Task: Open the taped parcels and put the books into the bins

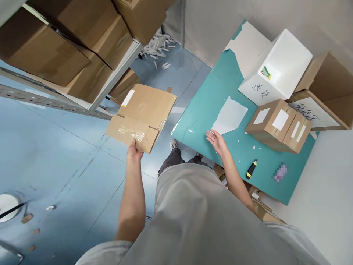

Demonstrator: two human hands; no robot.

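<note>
My left hand (134, 151) grips the near edge of a flattened cardboard box (149, 105), with the thumb on top of it. The box carries a white label and clear tape, and it is held out over the floor beside the shelving. Fingers apart, my right hand (217, 141) holds nothing; it hovers at the front part of the green-topped table (204, 110). Close to that hand, a torn piece of white sheet (230, 114) lies on the table. A black and yellow utility knife (251, 169) rests farther right.
Several cardboard boxes (79, 22) fill the metal shelving at upper left. On the table stand a white foam box (275, 70), a labelled closed carton (278, 125) and an open carton (328, 92). White scraps (158, 44) litter the floor by the wall. A round white object (8, 207) is at lower left.
</note>
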